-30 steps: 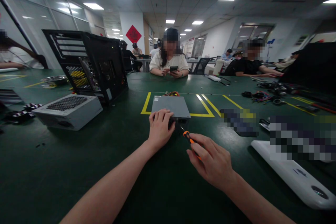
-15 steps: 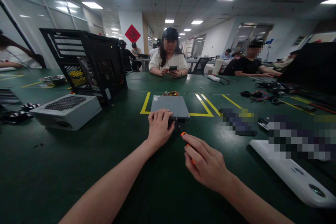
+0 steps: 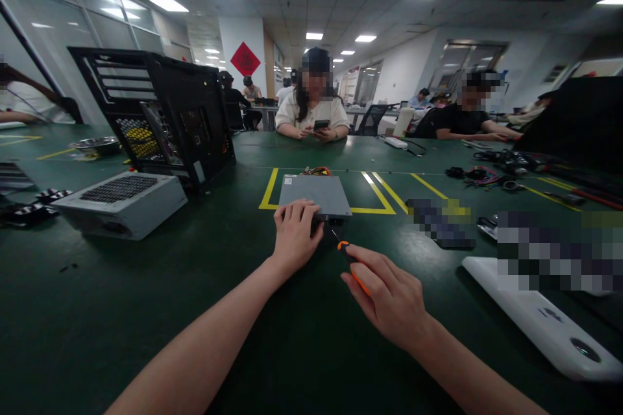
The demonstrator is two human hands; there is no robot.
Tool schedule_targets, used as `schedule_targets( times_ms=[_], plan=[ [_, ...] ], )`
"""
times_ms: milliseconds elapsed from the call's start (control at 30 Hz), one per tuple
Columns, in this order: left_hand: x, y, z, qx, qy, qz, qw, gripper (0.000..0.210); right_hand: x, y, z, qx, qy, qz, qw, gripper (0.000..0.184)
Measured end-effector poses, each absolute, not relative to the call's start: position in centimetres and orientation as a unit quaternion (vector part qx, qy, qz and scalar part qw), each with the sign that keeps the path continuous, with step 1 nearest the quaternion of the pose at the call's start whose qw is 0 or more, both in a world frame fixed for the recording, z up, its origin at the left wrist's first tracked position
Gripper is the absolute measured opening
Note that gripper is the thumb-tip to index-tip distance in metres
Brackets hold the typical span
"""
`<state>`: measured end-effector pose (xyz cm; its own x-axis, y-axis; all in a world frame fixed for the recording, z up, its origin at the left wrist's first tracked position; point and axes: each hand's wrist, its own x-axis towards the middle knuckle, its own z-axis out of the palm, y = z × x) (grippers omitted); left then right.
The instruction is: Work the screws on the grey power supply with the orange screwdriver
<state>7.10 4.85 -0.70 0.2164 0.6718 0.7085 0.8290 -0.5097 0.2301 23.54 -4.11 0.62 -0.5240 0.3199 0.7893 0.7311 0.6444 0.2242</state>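
Observation:
A grey computer power supply (image 3: 321, 191) lies on the green table inside a yellow tape outline, with coloured wires (image 3: 317, 171) at its far side. My left hand (image 3: 296, 230) grips its near left edge, fingers over the top and thumb against the near face. In my right hand (image 3: 389, 295) is a screwdriver (image 3: 361, 284) with an orange and black handle, held between thumb and fingers. Its thin shaft points up and left toward the near face of the power supply. The tip appears just short of that face; contact is hard to make out.
At left stand a black computer case (image 3: 189, 123) and a second power supply (image 3: 121, 204), with a metal bowl (image 3: 97, 146) behind. Cables (image 3: 481, 175), a blurred dark item (image 3: 442, 227) and a white casing (image 3: 540, 318) lie at right. A person (image 3: 311, 107) sits opposite with a phone.
My right hand has shifted slightly right, its fingers looser and more of the screwdriver handle showing. My left hand stays on the power supply. The whole view has tilted very slightly.

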Motion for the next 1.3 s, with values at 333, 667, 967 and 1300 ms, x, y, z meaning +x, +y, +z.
schedule_targets(
  times_ms=[333, 667, 967, 1300],
  plan=[
    [7.22, 4.98, -0.79, -0.769, -0.488, -0.399, 0.104, 0.027, 23.54, -4.12, 0.37, -0.318, -0.832, -0.276, 0.362, 0.024],
    [7.21, 4.96, -0.74, -0.77, -0.488, -0.397, 0.108, 0.025, 23.59, -4.28, 0.62, -0.305, -0.837, -0.284, 0.354, 0.024],
    [7.27, 4.85, -0.67, -0.769, -0.489, -0.398, 0.106, 0.024, 23.57, -4.5, 0.87, -0.301, -0.848, -0.273, 0.34, 0.022],
    [7.21, 4.92, -0.72, -0.771, -0.491, -0.393, 0.102, 0.026, 23.6, -4.31, 0.61, -0.318, -0.84, -0.267, 0.35, 0.022]
  ],
)
